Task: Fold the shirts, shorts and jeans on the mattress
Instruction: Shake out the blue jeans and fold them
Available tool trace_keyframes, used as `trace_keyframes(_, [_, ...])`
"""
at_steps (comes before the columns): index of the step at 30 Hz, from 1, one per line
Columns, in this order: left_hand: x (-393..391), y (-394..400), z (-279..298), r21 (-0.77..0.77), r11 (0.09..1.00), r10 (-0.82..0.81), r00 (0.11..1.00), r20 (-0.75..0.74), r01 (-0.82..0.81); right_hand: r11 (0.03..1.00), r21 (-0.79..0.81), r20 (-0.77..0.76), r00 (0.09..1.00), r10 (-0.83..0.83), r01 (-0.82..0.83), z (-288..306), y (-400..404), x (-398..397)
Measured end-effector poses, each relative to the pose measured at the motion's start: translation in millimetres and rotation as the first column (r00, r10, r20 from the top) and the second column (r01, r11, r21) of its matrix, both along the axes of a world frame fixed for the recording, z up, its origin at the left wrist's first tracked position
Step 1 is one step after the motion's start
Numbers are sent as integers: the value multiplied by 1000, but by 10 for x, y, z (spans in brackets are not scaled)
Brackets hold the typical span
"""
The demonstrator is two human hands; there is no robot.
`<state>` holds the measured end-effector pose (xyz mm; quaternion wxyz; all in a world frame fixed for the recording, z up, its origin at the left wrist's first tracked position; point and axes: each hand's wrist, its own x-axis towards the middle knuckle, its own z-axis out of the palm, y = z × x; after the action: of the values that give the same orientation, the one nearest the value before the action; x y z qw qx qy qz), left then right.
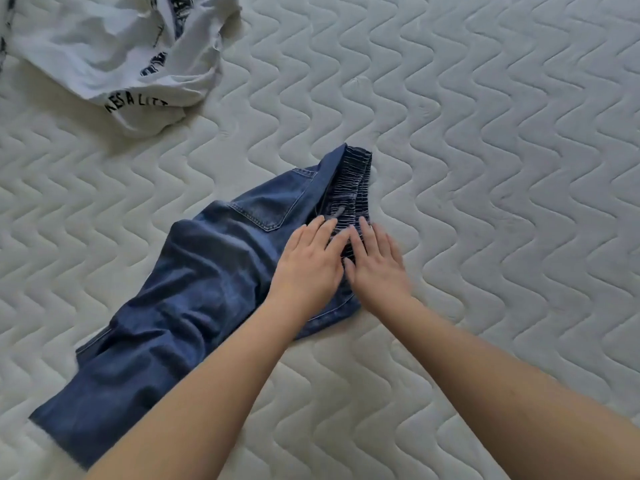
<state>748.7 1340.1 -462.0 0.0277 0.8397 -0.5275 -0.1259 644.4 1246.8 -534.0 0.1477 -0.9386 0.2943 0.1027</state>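
- A white quilted mattress [485,133], stitched in wavy lines, fills the view and carries everything else.
- A pair of dark blue jeans [180,306] lies across the middle of the mattress, running from the lower left up to the centre. The legs appear to be laid one over the other, a back pocket faces up, and the cloth is rumpled along its length.
- A crumpled white shirt [104,50] with dark printed lettering sits in the upper left corner of the mattress, well apart from the jeans.
- The gathered elastic waistband [353,181] forms the upper end of the jeans, pointing away from the person.
- The left hand [311,261] lies flat on the denim just below the waistband, fingers straight and close together, pressing down and gripping nothing.
- The right hand [375,265] lies flat just beside it, fingers straight, partly on the waistband edge and partly over the mattress, likewise holding nothing. The two hands touch or nearly touch at the thumbs.
- Both bare forearms reach in from the bottom edge.
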Motion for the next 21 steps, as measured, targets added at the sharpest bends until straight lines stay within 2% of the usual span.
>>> trace_keyframes(4, [272, -367, -586, 35, 999, 28, 999, -45, -27, 998, 22, -59, 997, -55, 57, -664, -125, -122])
trace_keyframes(7, [432, -636, -948, 13, 999, 29, 999, -34, -29, 997, -4, 56, 996, -71, 72, -1012, -185, -198])
trace_keyframes(10, [602, -805, -1217, -33, 998, -60, 998, 34, 61, 993, -81, 217, 974, -65, 84, -1255, -186, -220])
trace_keyframes(14, [914, -1079, -1371, -27, 980, -195, 975, 106, 199, 986, -132, 320, 946, -57, 105, -1328, -183, -240])
trace_keyframes(16, [1099, -1232, -1434, 8, 979, -202, 974, 107, 202, 986, -135, 336, 941, -48, 99, -1339, -190, -233])
trace_keyframes(19, [1333, -1468, -1491, 88, 989, -122, 992, 14, 121, 986, -138, 345, 938, -44, 97, -1359, -192, -251])
trace_keyframes(21, [1453, -1578, -1497, 143, 981, -124, 992, -37, 129, 986, -138, 350, 936, -40, 94, -1350, -191, -257])
